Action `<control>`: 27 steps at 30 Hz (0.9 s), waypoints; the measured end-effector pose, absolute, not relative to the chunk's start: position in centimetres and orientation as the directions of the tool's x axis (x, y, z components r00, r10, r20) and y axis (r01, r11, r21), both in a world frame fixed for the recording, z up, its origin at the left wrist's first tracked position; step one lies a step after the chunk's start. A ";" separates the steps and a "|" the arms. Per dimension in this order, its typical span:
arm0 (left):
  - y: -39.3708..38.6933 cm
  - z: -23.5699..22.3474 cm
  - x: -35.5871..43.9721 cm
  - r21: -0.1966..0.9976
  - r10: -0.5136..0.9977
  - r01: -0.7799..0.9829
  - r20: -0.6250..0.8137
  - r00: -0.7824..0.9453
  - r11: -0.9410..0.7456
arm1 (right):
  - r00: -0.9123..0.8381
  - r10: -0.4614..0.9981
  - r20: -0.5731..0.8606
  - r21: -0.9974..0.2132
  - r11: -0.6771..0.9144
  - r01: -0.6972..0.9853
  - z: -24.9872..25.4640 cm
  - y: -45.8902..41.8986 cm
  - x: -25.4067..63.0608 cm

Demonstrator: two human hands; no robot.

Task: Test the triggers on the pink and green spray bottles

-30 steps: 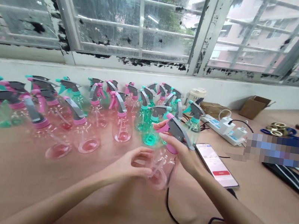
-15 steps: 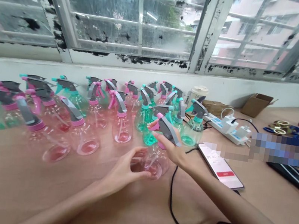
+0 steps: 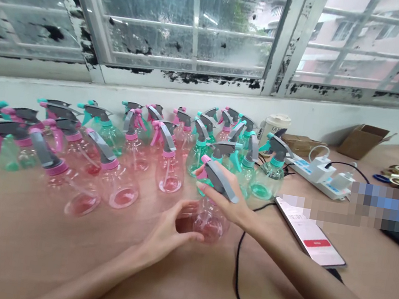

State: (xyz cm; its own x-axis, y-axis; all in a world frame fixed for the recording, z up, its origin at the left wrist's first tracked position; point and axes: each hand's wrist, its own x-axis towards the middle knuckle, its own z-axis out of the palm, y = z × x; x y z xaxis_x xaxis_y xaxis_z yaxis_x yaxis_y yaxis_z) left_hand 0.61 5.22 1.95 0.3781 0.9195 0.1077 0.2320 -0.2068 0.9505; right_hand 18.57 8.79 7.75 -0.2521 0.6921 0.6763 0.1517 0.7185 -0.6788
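Note:
A clear pink spray bottle (image 3: 214, 230) with a grey and pink trigger head stands on the table in front of me. My right hand (image 3: 233, 195) is closed around its neck and head, fingers reaching toward the pink nozzle. Low on the bottle's left side, my left hand (image 3: 168, 228) curves around the body, its thumb in front and fingers partly hidden behind. A gap shows between that palm and the bottle. Just beyond stand a pink spray bottle (image 3: 170, 178) and a green spray bottle (image 3: 197, 159), among several others.
Several more pink and green bottles fill the left, among them a tilted pink bottle (image 3: 123, 190). To the right lie a phone (image 3: 309, 235), a black cable (image 3: 238, 287) and a white power strip (image 3: 330, 185). A coffee cup (image 3: 277, 124) and cardboard box (image 3: 362, 140) stand by the wall.
The view has swung slightly left, so the surroundings appear farther right. My right hand and the bottle's head have shifted a little left and down against the other bottles. Both hands remain at the bottle.

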 end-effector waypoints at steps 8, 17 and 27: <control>5.1 2.0 0.5 0.935 0.912 0.274 0.104 0.398 -0.226 | -0.253 0.703 0.665 -0.701 0.704 0.115 7.7 8.7 18.7; 5.2 1.9 0.4 0.930 0.910 0.289 0.098 0.404 -0.228 | -0.252 0.736 0.628 -0.736 0.667 0.116 7.7 8.7 18.6; 5.0 2.1 0.5 0.921 0.910 0.310 0.097 0.404 -0.236 | -0.239 0.747 0.621 -0.736 0.660 0.152 8.0 8.4 18.6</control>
State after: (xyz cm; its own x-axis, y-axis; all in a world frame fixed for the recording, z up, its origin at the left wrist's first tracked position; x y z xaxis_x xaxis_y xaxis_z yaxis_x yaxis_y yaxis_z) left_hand 0.53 5.02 2.13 0.4038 0.9097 0.0973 0.3099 -0.2361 0.9210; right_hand 18.63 8.37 8.04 -0.2389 0.7467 0.6208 0.1516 0.6601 -0.7357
